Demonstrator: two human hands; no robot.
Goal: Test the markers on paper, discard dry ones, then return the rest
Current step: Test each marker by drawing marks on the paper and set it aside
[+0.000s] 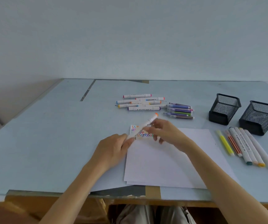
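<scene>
A white marker with an orange end (147,122) slants over the top left corner of the white paper (165,160). My left hand (114,147) grips its lower end and my right hand (164,131) pinches its middle. Coloured zigzag test marks (138,131) show on the paper under the hands. Several thick white markers (139,102) and several thin coloured pens (180,110) lie farther back. To the right of the paper lies a row of several markers (246,146), one of them yellow.
Two black mesh pen cups (223,109) (259,117) stand at the right, apparently with nothing in them. The pale blue table top (49,143) ends at a front edge near my lap. A wall rises behind the table.
</scene>
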